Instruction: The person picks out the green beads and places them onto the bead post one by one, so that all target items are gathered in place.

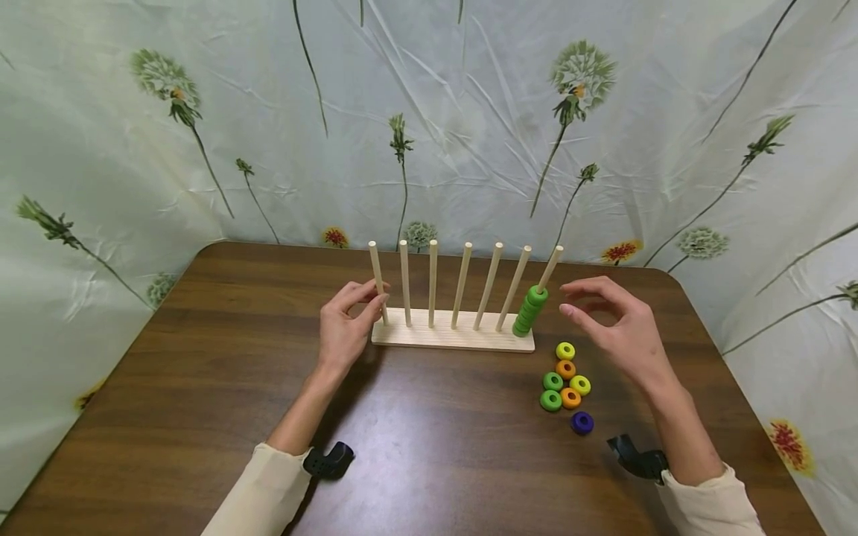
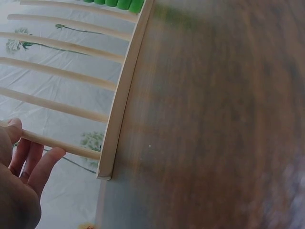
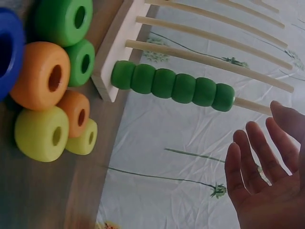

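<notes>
A wooden peg rack point(image 1: 452, 339) with several upright pegs stands towards the back of the table. My left hand point(image 1: 343, 324) holds the leftmost peg point(image 2: 71, 148) between thumb and fingers, low on the rod in the head view. Stacked green rings point(image 3: 174, 87) sit on the rightmost peg point(image 1: 551, 268), whose upper part is bare. To the right of that stack, my right hand point(image 1: 620, 320) hovers with fingers loosely bent and nothing between them. In the right wrist view its thumb appears close to the peg's tip; whether they touch I cannot tell.
Loose rings lie right of the rack's front corner: two yellow point(image 1: 566, 351), two orange point(image 1: 570, 398), two green point(image 1: 551, 400) and one dark blue point(image 1: 582, 423). Behind the brown table point(image 1: 429, 461) hangs a flower-printed sheet point(image 1: 462, 134).
</notes>
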Demonstrator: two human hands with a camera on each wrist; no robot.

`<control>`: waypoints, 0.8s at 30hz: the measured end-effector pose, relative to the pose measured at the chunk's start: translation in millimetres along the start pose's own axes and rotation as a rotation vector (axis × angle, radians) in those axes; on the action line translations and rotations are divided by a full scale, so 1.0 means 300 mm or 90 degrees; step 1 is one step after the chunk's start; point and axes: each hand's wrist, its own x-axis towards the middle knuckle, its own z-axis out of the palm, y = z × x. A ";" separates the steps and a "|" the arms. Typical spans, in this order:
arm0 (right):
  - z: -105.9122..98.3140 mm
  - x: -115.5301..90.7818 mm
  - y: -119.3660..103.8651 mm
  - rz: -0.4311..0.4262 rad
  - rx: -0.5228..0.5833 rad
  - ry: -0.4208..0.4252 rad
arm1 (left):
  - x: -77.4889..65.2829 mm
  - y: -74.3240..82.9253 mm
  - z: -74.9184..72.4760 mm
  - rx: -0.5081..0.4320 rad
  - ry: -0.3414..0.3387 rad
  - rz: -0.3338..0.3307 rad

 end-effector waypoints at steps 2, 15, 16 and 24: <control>0.002 -0.008 0.005 0.004 -0.004 -0.009 | -0.001 0.001 -0.001 -0.001 0.001 -0.002; 0.001 -0.060 0.033 -0.007 -0.029 -0.055 | 0.000 0.001 -0.004 -0.006 0.007 0.011; 0.002 -0.063 0.035 -0.011 -0.030 -0.061 | -0.001 0.001 -0.004 -0.005 0.006 0.009; 0.005 -0.088 0.063 -0.026 -0.041 -0.107 | -0.002 0.001 -0.003 0.003 0.004 0.004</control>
